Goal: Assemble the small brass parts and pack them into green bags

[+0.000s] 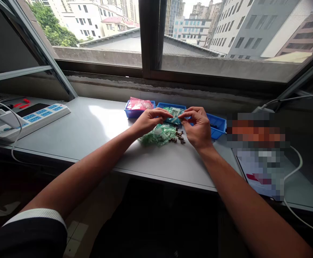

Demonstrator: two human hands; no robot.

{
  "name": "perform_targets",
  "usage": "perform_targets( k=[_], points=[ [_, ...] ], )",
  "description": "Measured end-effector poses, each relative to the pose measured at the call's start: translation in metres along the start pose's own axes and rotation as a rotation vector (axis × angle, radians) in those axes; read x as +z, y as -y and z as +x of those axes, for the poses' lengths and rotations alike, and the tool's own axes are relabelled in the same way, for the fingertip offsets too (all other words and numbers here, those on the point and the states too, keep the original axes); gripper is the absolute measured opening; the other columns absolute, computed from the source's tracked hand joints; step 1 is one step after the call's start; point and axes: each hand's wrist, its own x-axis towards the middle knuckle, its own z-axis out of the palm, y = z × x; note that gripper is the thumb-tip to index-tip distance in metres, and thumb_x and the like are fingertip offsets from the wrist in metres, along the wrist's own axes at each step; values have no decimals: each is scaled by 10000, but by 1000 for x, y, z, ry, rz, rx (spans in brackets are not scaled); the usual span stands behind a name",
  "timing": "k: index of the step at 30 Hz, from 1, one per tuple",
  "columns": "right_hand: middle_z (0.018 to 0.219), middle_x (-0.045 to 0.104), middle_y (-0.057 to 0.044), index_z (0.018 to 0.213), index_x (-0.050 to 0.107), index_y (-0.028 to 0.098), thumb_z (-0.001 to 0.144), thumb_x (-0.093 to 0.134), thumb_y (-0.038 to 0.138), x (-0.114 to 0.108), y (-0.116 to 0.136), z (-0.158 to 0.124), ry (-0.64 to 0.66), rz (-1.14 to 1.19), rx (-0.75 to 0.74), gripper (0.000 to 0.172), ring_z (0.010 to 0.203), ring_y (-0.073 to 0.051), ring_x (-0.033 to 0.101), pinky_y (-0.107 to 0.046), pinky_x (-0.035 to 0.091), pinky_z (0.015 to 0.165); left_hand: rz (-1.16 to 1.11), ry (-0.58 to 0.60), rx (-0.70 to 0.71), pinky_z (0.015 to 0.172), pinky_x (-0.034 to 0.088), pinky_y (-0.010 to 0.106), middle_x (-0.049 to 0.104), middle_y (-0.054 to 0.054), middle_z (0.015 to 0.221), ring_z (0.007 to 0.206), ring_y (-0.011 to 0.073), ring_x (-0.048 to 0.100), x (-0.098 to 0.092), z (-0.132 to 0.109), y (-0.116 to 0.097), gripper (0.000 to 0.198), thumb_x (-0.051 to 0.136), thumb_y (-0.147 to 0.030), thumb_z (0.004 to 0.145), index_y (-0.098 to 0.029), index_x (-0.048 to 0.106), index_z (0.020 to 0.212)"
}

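My left hand (149, 121) and my right hand (197, 126) meet over the grey table (92, 125), each pinching one end of a small green plastic bag (174, 115). Below them lies a heap of the same green bags (158, 134). Several small dark screws (178, 137) are scattered beside that heap, just left of my right hand. Behind my hands stand three blue trays: the left one (134, 112) holds pink bags (139, 104), the middle one (169, 106) holds green bags, and the right one (217, 126) is partly hidden by my right hand.
A white and blue power strip (30, 120) with a plug and white cable lies at the table's left end, red items (22, 104) behind it. A blurred patch (257, 150) and white cables (296, 168) lie to the right. A window sill (151, 77) runs behind the trays.
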Motion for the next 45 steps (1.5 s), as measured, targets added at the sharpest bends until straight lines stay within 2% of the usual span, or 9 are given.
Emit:
perform_targets(
  k=[4, 8, 11, 17, 23, 29, 33, 37, 45],
  points=[
    [1107, 816, -53, 1007, 849, 264, 1003, 696, 170, 2, 2, -4, 86, 67, -15, 180, 1072, -241, 778, -410, 665, 922, -30, 77, -121, 1046, 590, 406, 822, 117, 1266, 1140, 255, 749, 5, -4, -11, 497, 913, -500, 911, -201, 863, 1304],
    [1114, 851, -44, 1087, 838, 264, 1027, 681, 217, 3, 6, -6, 153, 75, -5, 174, 1077, -248, 803, -419, 673, 937, -32, 163, -99, 943, 612, 356, 797, 70, 1001, 973, 215, 741, 7, -4, -16, 488, 922, -603, 886, -141, 856, 1028],
    [1186, 831, -64, 1161, 805, 263, 1014, 734, 301, 3, 5, -5, 80, 56, 33, 168, 1072, -253, 797, -416, 681, 897, -99, 50, -93, 945, 649, 385, 812, 79, 1047, 949, 202, 744, 7, -1, -7, 501, 932, -594, 874, -139, 852, 1067],
    [1393, 774, -92, 1429, 667, 296, 959, 799, 364, 4, 1, -3, 70, 73, 107, 492, 1163, -264, 785, -410, 683, 887, -156, -38, 8, 953, 692, 415, 848, 113, 1117, 995, 228, 820, 5, 2, 8, 528, 920, -447, 922, -151, 749, 1325],
    [1210, 794, -84, 1249, 711, 260, 1001, 741, 352, 3, 4, -4, 40, -21, 109, 266, 1040, -245, 774, -386, 646, 801, 460, -289, 361, 967, 669, 366, 861, 91, 1140, 1058, 216, 830, -2, 8, 5, 123, 745, -246, 1055, -186, 787, 1154],
    [1093, 792, -80, 1076, 733, 236, 1002, 726, 306, 4, 3, -5, 162, -92, 52, 102, 924, -243, 760, -386, 613, 747, 857, -67, 340, 1208, 599, 499, 829, 149, 1375, 1375, 316, 764, -3, 25, 20, 277, 624, -245, 1115, -167, 840, 1270],
    [1131, 835, -94, 1137, 783, 237, 988, 763, 292, 5, -4, -7, 307, -166, -45, 160, 1068, -304, 765, -479, 625, 964, 998, 81, 263, 1348, 472, 549, 723, 173, 1569, 1555, 348, 626, -2, 24, 25, 404, 629, -326, 1120, -151, 760, 1459],
    [1296, 846, -112, 1240, 825, 238, 929, 877, 341, 7, -12, -11, 512, -245, -80, 332, 1301, -371, 727, -570, 544, 1191, 1036, 62, 259, 1343, 470, 547, 749, 166, 1509, 1541, 358, 623, -4, 20, 22, 410, 619, -365, 1126, -158, 757, 1452],
    [1263, 861, -79, 1181, 851, 246, 944, 784, 167, 6, -13, -10, 507, -208, -20, 259, 1214, -327, 777, -508, 596, 1127, 925, 10, 358, 1273, 534, 534, 769, 167, 1433, 1444, 343, 666, -1, 13, 14, 359, 648, -319, 1110, -149, 778, 1397]
  ],
)
